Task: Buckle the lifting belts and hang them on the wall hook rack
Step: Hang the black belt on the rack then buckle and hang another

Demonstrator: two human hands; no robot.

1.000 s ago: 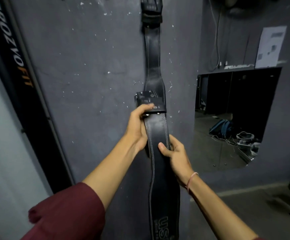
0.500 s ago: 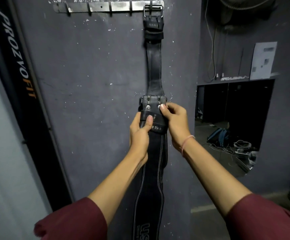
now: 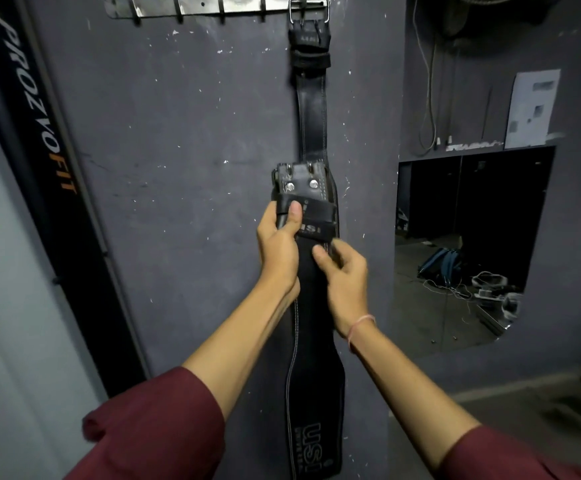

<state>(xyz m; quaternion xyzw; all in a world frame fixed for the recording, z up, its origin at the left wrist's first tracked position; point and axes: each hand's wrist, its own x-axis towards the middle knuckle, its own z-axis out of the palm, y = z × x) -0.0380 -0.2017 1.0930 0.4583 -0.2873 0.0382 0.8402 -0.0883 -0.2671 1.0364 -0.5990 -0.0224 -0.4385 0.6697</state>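
While the left grip (image 3: pixel 278 247) stays clamped on the lifting belt (image 3: pixel 316 375) at its keeper loops (image 3: pixel 318 220), thumb pressed flat on the front band, the right grip (image 3: pixel 346 282) has dropped from the riveted end (image 3: pixel 301 183), where its fingertips sat half a second ago, to just below the loops; it now pinches the belt's right edge, thumb on the front face and fingers curled round behind. That shift reads to me as the work at the riveted end being finished for now and the effort turning to drawing the leather snug through the loops, one grip bracing and the other pulling. The belt itself hangs flat against the dark wall (image 3: pixel 178 168), its wide logo end low between the two forearms, and above the riveted end a narrower strap (image 3: pixel 311 116) runs up to a metal buckle (image 3: pixel 308 10) caught on the end hook of the wall hook rack (image 3: pixel 195 6). Whether that strap is the same belt doubled over or a second one behind it I cannot tell, so I would judge the hanging at least partly done and the buckling still being tidied
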